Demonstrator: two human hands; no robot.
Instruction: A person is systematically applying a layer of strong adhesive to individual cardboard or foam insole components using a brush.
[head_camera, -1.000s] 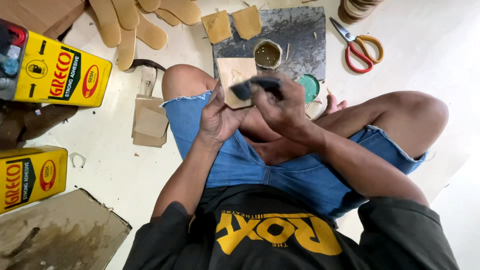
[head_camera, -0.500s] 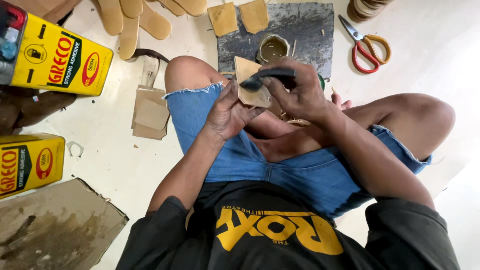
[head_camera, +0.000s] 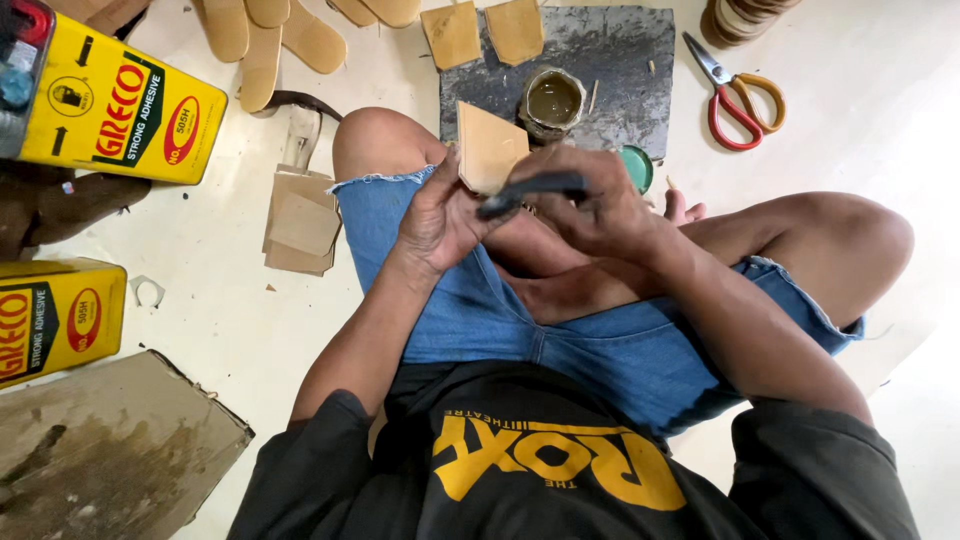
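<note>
Person is sitting cross-legged on the floor (head_camera: 230, 330), both hands working over the lap. Left hand (head_camera: 440, 215) is pinching a tan leather piece (head_camera: 488, 146), grip pressed together on its lower edge, piece standing tilted above the left knee. Right hand (head_camera: 590, 205) is closing its grip around a dark tool (head_camera: 530, 188), the tool's tip touching the leather piece near the left hand's fingers; what kind of tool is hard to tell.

Just beyond the hands a grey slab (head_camera: 620, 80) is lying on the floor, carrying a small open glue tin (head_camera: 552, 100) and two more tan pieces (head_camera: 485, 32). Green lid (head_camera: 636, 166) is sitting at the slab's near edge. Red-handled scissors (head_camera: 735, 88) are lying right of the slab. Two yellow adhesive cans (head_camera: 120, 110) are sitting far left, a stack of tan cutouts (head_camera: 300, 220) beside the left knee, sole-shaped pieces (head_camera: 265, 40) at the top.
</note>
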